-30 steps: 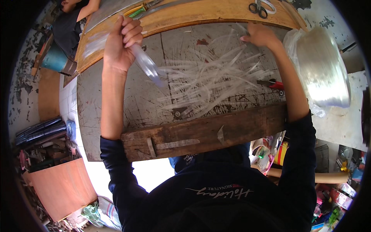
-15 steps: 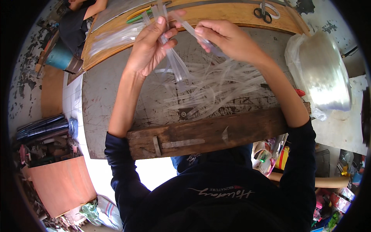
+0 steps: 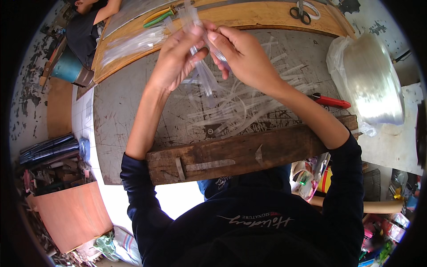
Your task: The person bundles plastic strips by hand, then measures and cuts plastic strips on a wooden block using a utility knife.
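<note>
Above the far part of the grey worktable, my two hands are close together. My left hand (image 3: 178, 58) is closed round a bunch of clear plastic strips (image 3: 205, 82), whose ends stick out above and below the fingers. Pinched in my right hand (image 3: 244, 55) is another clear strip (image 3: 219, 56), right beside that bunch. A loose tangle of clear strips (image 3: 244, 107) lies on the table below my hands. To its right is a red-handled utility knife (image 3: 332, 102), near my right forearm.
A dark wooden beam (image 3: 240, 155) runs along the near table edge. On the far wooden board (image 3: 249, 18) lie a strip bundle (image 3: 133, 44), green-and-yellow-handled tools (image 3: 158, 17), black scissors (image 3: 301, 17) and a white ring. A big clear plastic roll (image 3: 373, 80) stands right; a person (image 3: 82, 31) sits far left.
My right hand has moved left with its strip, up against the bunch in my left hand. The red knife, mostly covered by my right forearm before, now shows.
</note>
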Demonstrator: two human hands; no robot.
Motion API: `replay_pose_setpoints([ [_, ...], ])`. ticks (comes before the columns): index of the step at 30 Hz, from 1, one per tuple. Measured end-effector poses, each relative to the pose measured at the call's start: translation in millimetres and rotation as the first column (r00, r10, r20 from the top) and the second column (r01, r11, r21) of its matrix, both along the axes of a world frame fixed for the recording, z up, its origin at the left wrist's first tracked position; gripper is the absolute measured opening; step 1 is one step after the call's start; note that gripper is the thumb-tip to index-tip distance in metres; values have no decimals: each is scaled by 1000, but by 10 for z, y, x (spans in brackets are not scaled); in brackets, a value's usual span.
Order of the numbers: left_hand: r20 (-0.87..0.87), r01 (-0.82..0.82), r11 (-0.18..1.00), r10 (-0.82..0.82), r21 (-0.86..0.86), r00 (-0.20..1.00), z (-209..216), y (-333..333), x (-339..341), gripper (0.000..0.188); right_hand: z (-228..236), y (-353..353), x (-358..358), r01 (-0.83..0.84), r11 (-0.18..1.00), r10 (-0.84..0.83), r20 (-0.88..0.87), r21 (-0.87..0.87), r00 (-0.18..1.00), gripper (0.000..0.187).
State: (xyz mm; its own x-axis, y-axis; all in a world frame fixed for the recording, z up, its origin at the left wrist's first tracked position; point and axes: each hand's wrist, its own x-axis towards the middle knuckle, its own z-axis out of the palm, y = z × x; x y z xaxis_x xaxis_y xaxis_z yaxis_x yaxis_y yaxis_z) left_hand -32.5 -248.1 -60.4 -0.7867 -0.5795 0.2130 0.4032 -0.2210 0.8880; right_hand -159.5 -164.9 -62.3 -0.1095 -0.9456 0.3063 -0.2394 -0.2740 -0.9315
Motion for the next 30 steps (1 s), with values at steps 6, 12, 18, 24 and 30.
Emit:
replay_pose_setpoints([
  [6, 26, -281, 952, 286, -122, 958, -39, -146, 28, 25, 68, 54, -5, -195, 975, 211, -173, 103, 962, 28],
  [12, -296, -253, 961, 276, 116, 914, 114, -545, 405, 20, 38, -122, -760, -259, 947, 320, -461, 193, 828, 27],
  [18, -518, 14, 959, 141, 284, 844, 324, -594, 486, 26, -302, -106, -1533, -26, 981, 165, -764, 190, 624, 22],
  [24, -582, 396, 854, -140, 339, 801, 279, -675, 569, 21, -252, -173, -1503, -72, 903, 368, -678, 423, 637, 11],
  [30, -161, -139, 989, 145, 51, 976, 249, -427, 313, 21, 219, -55, -1016, -308, 951, 198, -739, -13, 643, 13],
])
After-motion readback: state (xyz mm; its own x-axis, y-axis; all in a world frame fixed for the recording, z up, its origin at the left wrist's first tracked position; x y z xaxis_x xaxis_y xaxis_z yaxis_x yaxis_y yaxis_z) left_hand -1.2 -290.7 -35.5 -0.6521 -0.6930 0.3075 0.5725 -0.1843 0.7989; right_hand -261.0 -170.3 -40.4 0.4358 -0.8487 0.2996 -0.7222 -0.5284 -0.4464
